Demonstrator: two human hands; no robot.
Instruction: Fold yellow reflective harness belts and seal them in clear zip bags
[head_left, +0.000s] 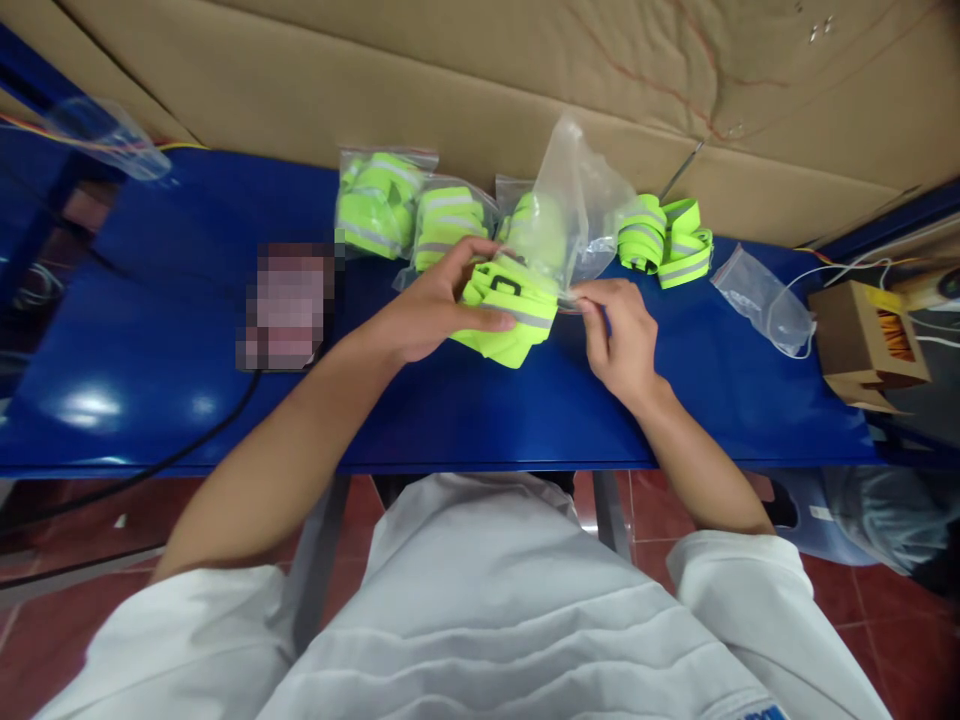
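Observation:
My left hand [427, 305] is wrapped round a folded neon-yellow reflective strap [510, 325] with grey stripes and a black buckle on top. The thumb lies across its front. A clear plastic bag [562, 195] stands up behind the strap, its mouth toward me and the strap at that mouth. With thumb and forefinger, my right hand [619, 335] pinches the bag's edge on the right of the strap. How far the strap reaches into the bag, I cannot tell.
Behind my hands lie bagged yellow straps [379, 205], another bag of straps [450, 225], and loose rolled straps [664, 240]. An empty zip bag [761, 300] and an open cardboard box [862, 335] are at right. A blurred-out object [289, 305] with a cable sits left on the blue table [150, 330].

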